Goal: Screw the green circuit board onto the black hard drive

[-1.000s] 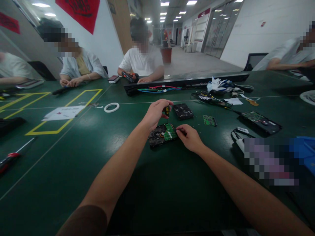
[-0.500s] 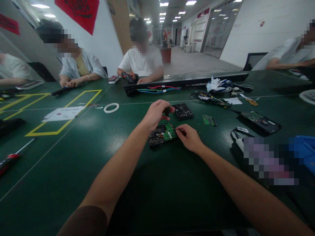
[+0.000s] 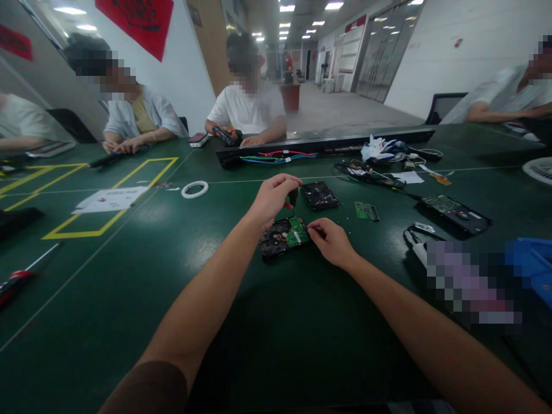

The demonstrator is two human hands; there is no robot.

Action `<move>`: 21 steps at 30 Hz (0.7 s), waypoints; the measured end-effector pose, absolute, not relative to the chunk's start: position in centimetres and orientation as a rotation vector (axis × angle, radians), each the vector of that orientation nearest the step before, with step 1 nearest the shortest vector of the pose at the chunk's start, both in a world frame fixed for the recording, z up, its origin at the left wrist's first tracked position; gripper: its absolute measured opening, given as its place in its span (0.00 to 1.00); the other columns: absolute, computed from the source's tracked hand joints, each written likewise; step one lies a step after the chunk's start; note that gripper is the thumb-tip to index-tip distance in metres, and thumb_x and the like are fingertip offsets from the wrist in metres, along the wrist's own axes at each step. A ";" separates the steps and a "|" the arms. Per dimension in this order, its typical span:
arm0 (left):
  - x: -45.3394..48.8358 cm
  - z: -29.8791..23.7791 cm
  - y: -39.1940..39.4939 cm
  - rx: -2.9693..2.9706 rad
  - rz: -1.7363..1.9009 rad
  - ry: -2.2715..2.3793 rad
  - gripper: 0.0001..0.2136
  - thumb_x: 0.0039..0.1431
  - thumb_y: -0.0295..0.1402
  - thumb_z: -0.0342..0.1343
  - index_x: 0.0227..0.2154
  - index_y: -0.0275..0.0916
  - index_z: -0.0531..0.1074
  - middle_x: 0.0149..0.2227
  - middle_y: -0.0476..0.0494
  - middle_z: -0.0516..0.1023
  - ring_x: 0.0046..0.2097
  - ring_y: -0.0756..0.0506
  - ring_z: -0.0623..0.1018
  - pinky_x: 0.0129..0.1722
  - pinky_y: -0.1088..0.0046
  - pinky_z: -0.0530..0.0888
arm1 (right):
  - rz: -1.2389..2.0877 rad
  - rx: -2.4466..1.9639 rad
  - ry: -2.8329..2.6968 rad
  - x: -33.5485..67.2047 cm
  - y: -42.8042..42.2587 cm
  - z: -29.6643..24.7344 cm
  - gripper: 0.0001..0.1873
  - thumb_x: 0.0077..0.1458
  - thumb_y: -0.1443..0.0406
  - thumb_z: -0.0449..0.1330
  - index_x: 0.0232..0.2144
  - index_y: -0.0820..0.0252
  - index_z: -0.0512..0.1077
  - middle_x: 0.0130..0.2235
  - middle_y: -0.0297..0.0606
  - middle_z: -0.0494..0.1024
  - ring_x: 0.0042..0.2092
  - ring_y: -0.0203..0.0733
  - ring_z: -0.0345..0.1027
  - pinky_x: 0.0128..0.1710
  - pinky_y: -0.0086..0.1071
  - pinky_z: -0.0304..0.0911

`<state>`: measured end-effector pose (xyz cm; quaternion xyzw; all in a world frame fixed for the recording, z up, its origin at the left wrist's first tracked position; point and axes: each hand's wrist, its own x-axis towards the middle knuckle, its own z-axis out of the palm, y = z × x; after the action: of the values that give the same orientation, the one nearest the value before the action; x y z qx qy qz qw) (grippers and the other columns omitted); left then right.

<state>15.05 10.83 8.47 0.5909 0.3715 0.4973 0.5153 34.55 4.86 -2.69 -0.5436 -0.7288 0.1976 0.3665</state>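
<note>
The hard drive (image 3: 276, 241) lies flat on the green table (image 3: 215, 328), near the middle, with its green circuit board (image 3: 297, 233) facing up. The left hand (image 3: 272, 200) has its fingers clamped round a small screwdriver (image 3: 293, 199), held upright with the tip down at the board. The right hand (image 3: 331, 240) pinches the drive's right edge. The drive looks dense and rigid and the exposed board fragile, so the metal sides seem the safest hold. A blue bin (image 3: 535, 257) at the right edge is partly hidden, and its contents cannot be told.

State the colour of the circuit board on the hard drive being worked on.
The circuit board is green; head view.
</note>
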 end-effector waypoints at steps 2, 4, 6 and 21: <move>15.1 8.5 10.8 1.415 1.193 0.890 0.07 0.57 0.35 0.59 0.33 0.39 0.79 0.36 0.43 0.78 0.33 0.49 0.75 0.23 0.77 0.69 | 0.514 -1.394 -1.868 34.5 4.9 -2.7 0.09 0.65 0.60 0.59 0.45 0.55 0.76 0.43 0.41 0.79 0.41 0.44 0.74 0.40 0.38 0.69; 15.1 8.5 10.8 1.413 1.188 0.874 0.07 0.57 0.36 0.58 0.34 0.38 0.78 0.36 0.42 0.79 0.35 0.48 0.77 0.22 0.78 0.69 | 0.518 -1.392 -1.861 34.5 4.9 -2.7 0.09 0.65 0.60 0.59 0.45 0.55 0.76 0.43 0.41 0.80 0.41 0.44 0.75 0.40 0.38 0.69; 15.1 8.5 10.8 1.408 1.183 0.863 0.08 0.58 0.36 0.58 0.34 0.38 0.77 0.36 0.41 0.80 0.36 0.47 0.78 0.22 0.78 0.69 | 0.516 -1.390 -1.857 34.5 4.9 -2.8 0.09 0.65 0.61 0.59 0.44 0.55 0.76 0.43 0.41 0.80 0.41 0.44 0.75 0.40 0.38 0.69; 15.1 8.4 11.0 1.385 1.216 0.874 0.09 0.57 0.36 0.55 0.33 0.37 0.75 0.40 0.39 0.81 0.41 0.44 0.79 0.24 0.77 0.72 | 0.493 -1.388 -1.889 34.5 4.9 -2.6 0.09 0.65 0.61 0.59 0.44 0.55 0.76 0.44 0.41 0.79 0.42 0.44 0.74 0.40 0.38 0.69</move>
<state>15.07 11.00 8.44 0.5786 0.3652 0.5081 0.5232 34.55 4.86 -2.65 -0.5397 -0.7344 0.1915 0.3644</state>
